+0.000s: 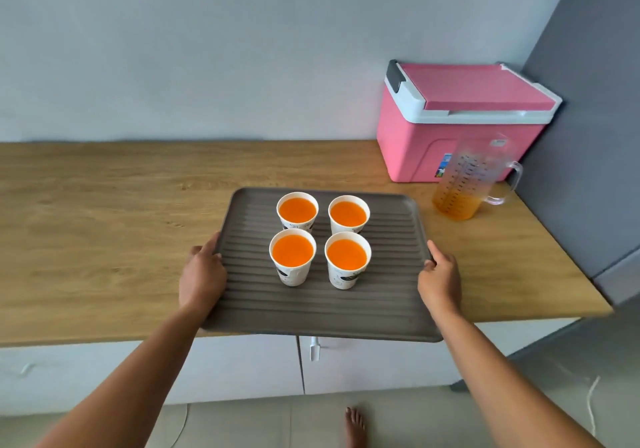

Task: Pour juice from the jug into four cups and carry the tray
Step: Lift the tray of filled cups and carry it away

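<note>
Wooden countertop [104, 205] under my grey ribbed tray [311, 312], left hand [201, 274] and right hand [440, 278] clamped on its side edges, four paper cups [292, 257] full of orange juice, jug [467, 184] standing off right beside the pink cooler [460, 118].

No wording can be read anywhere. The clear measuring jug [464, 184] carries a printed dark scale, its figures too small to make out. The pink cooler box [460, 125] has a small coloured sticker, and the paper cups [292, 260] show dark printed marks, all illegible.
</note>
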Tool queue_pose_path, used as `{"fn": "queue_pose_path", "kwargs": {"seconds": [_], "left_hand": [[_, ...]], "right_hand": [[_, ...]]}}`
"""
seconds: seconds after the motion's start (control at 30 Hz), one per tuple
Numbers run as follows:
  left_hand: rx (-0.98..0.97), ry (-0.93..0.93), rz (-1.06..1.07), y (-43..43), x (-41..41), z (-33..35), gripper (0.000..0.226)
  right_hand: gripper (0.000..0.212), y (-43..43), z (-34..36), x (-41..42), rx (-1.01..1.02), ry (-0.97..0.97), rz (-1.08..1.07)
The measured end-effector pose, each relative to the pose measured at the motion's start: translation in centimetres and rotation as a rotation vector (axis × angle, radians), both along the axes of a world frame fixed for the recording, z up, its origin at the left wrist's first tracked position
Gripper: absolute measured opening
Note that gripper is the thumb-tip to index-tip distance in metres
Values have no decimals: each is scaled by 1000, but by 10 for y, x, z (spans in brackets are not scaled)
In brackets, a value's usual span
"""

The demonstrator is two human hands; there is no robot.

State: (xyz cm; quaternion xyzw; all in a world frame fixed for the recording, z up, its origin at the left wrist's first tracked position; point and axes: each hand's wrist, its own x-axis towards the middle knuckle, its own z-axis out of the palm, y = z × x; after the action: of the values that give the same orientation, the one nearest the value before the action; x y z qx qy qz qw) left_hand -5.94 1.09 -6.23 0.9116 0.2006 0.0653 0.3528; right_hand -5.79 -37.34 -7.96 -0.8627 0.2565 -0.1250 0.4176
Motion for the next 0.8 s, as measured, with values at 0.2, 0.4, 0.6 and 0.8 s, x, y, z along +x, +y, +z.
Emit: {"fn": "queue_pose_path", "kwargs": {"seconds": [0.2,0.4,0.6,0.8], "left_hand": [[-7,-13,-151,-9,-36,7,52],[5,-6,-274,-35,-71,9,52],[-25,-17,-405,-77,-99,5,53],[-36,-7,-527,-124,-124,4,52]], "right_hand": [[47,-5,6,-87,37,3,-104],[47,-20,11,-168,59,-4,-236],[47,-46,13,-242,3,14,-370],[45,-75,10,-308,-13,10,-498]]}}
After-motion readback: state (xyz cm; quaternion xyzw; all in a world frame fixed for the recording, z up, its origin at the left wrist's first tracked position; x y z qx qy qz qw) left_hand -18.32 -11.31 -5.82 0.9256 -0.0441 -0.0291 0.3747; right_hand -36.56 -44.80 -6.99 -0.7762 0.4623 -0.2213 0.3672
